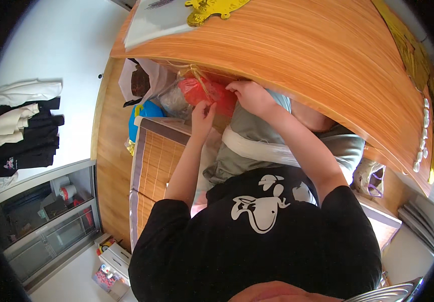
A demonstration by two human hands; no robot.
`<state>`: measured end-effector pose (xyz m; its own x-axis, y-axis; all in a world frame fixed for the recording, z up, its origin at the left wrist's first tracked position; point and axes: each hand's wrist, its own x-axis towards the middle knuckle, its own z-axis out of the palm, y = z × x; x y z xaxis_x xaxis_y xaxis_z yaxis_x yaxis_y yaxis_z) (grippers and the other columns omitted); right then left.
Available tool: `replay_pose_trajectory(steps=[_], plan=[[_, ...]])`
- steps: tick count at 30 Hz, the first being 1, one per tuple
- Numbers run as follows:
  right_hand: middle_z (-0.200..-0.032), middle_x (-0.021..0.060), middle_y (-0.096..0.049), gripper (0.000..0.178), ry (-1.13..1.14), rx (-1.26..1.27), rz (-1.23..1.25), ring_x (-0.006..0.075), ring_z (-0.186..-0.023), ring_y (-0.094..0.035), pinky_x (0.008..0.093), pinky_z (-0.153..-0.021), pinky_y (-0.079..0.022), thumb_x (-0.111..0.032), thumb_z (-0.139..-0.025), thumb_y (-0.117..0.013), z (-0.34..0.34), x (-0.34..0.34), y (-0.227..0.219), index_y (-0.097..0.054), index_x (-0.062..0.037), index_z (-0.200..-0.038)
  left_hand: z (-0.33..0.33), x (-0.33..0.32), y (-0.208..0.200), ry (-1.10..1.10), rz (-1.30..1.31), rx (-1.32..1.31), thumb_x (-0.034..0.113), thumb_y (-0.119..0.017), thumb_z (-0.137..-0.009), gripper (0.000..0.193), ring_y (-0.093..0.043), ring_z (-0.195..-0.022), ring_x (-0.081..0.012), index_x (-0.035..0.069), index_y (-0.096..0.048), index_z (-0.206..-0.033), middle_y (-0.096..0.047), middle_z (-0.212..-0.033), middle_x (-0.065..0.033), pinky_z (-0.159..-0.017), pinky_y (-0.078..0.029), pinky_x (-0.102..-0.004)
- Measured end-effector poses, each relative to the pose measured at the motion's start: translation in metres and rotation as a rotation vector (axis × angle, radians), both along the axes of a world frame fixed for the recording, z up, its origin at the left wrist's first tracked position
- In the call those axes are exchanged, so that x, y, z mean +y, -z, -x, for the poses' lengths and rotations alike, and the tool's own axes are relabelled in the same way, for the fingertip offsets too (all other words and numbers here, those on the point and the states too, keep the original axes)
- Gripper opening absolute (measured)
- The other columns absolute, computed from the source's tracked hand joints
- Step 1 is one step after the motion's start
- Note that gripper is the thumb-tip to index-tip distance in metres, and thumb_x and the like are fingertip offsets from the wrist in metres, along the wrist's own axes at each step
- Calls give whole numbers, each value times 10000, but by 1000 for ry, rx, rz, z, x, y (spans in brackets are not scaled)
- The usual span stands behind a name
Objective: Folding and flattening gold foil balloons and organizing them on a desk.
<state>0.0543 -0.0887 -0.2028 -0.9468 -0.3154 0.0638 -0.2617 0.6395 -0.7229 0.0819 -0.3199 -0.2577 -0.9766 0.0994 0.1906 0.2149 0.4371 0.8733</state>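
Observation:
A red plastic bag (220,94) hangs or rests below the near edge of the wooden table, in front of my knees. My left hand (203,115) is closed at the bag's lower left edge, thumb and fingers pinched on it. On the bag's right side is my right hand (253,97), its fingers bent and pinching the upper edge close to the tabletop's rim. Gold strands (199,79) lie over the top of the bag. What is inside the bag cannot be made out. Across my lap stretches a bundle of white threads (259,147).
The wooden table (297,50) curves close in front. On it lie a yellow ornament (214,10) and a clear plastic sheet (159,25). Left of the red bag stand a white bag (156,78), a clear plastic bag (175,102) and a blue bag (148,113). A purple-edged mat (159,151) is beneath me.

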Motion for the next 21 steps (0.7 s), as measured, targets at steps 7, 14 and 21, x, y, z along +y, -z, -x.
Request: replay_pose_trajectory(steps=[7, 14, 21], plan=[[-1003, 115, -751, 163, -45, 7, 377, 307, -947, -719, 407, -862, -556, -45, -965, -615, -85, 71, -126, -729, -49, -1082, -3, 15, -80, 17, -258, 8, 93, -618, -1016, 116, -550, -742, -78, 27, -653, -927, -617, -815, -26, -657, -434, -251], [-1006, -66, -605, 264, -100, 806, 362, 184, -858, -528, 409, -709, -386, -464, -1011, -568, -193, 146, -284, -641, -232, -909, 22, 42, -204, 428, -313, 719, 161, -616, -979, 213, -575, -706, -235, 12, -681, -842, -626, -772, -104, -658, -455, -337], [-1304, -92, -608, 312, -30, 1089, 262, 193, -1011, -519, 418, -802, -369, -581, -1050, -458, -213, 173, -279, -662, -351, -1105, 26, 51, -164, 194, -31, 310, 21, -664, -952, 45, -571, -724, -110, 3, -700, -970, -651, -817, -53, -634, -440, -255]])
